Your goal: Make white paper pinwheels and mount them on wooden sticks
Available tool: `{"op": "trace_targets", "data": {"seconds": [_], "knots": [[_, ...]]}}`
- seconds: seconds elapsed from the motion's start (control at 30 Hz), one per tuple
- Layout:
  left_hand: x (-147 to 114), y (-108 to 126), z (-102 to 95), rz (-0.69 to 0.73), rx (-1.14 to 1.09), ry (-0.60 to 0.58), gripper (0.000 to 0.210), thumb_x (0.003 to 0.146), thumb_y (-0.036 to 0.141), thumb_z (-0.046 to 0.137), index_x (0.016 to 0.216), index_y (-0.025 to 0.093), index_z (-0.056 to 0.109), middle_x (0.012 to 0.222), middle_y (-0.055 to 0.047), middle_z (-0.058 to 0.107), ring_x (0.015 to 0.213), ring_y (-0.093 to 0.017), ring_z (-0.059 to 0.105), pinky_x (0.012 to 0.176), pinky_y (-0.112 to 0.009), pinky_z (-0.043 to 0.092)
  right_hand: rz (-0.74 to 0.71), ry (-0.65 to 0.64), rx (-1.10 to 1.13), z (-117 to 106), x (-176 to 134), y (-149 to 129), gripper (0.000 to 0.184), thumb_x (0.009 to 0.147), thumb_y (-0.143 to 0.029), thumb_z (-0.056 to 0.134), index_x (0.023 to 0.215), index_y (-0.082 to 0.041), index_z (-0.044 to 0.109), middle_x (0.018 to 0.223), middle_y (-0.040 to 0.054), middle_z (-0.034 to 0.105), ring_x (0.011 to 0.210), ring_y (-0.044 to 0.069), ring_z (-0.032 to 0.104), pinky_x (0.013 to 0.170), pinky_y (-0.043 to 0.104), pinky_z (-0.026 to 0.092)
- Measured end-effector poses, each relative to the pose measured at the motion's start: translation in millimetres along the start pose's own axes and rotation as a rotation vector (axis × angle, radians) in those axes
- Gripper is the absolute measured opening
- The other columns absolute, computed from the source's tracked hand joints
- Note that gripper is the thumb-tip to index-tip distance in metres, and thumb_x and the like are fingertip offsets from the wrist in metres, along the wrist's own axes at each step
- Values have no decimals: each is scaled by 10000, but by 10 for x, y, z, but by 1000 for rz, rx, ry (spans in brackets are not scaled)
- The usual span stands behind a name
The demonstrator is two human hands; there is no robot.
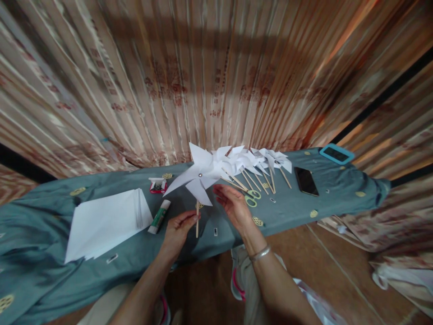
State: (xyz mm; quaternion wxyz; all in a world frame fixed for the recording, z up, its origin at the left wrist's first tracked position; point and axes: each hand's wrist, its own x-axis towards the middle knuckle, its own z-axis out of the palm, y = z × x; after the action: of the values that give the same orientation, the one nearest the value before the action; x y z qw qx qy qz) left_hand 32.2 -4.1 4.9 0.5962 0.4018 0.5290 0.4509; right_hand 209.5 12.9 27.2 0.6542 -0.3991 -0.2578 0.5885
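A white paper pinwheel point(200, 177) with a shiny pin at its centre stands upright on a thin wooden stick. My left hand point(181, 225) pinches that stick below the blades. Beside the pinwheel's lower right blade is my right hand point(234, 205), its fingers apart and holding nothing. Several more paper pinwheels point(252, 160) lie behind it to the right, their sticks pointing toward me. Close to the right hand's fingertips rests a pair of light green scissors point(253, 197), partly covered by the sticks.
On the teal cloth-covered table point(284, 212) lie a stack of white paper point(104, 223), a green glue stick point(159, 216) and a small red box of pins point(158, 185). To the right are a black phone point(306, 181) and a blue-framed device point(336, 154). A curtain point(203, 90) hangs behind.
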Motion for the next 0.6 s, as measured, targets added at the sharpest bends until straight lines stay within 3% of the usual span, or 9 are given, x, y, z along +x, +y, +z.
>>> {"op": "trace_targets", "data": {"seconds": [0.27, 0.43, 0.53, 0.6], "knots": [[-4, -8, 17, 9, 28, -13, 443, 489, 501, 841, 781, 177, 765, 858, -99, 784, 903, -283, 714, 903, -401, 518, -66, 62, -69, 27, 18, -6, 394, 622, -412, 788, 988, -271, 751, 1158, 25, 729, 1145, 249, 624, 857, 349, 518], [-25, -28, 66, -11, 25, -16, 383, 475, 455, 849, 744, 192, 772, 826, -79, 787, 862, -267, 719, 890, -386, 525, -131, -8, -179, 63, 70, -57, 448, 689, -476, 712, 1094, -286, 707, 1238, 8, 693, 1189, 251, 597, 926, 380, 498], [-51, -45, 106, -33, 26, -39, 382, 464, 460, 853, 725, 192, 775, 797, -76, 785, 846, -265, 721, 878, -380, 532, -206, -48, -279, 65, 136, -121, 504, 772, -537, 626, 1207, -282, 644, 1342, 10, 628, 1239, 238, 565, 1010, 399, 455], [-65, -55, 126, -48, 22, -61, 394, 458, 471, 857, 722, 191, 776, 788, -78, 784, 844, -267, 723, 871, -381, 537, -251, -32, -309, 19, 181, -179, 551, 802, -564, 595, 1272, -277, 599, 1441, 11, 540, 1334, 218, 478, 1104, 395, 367]]}}
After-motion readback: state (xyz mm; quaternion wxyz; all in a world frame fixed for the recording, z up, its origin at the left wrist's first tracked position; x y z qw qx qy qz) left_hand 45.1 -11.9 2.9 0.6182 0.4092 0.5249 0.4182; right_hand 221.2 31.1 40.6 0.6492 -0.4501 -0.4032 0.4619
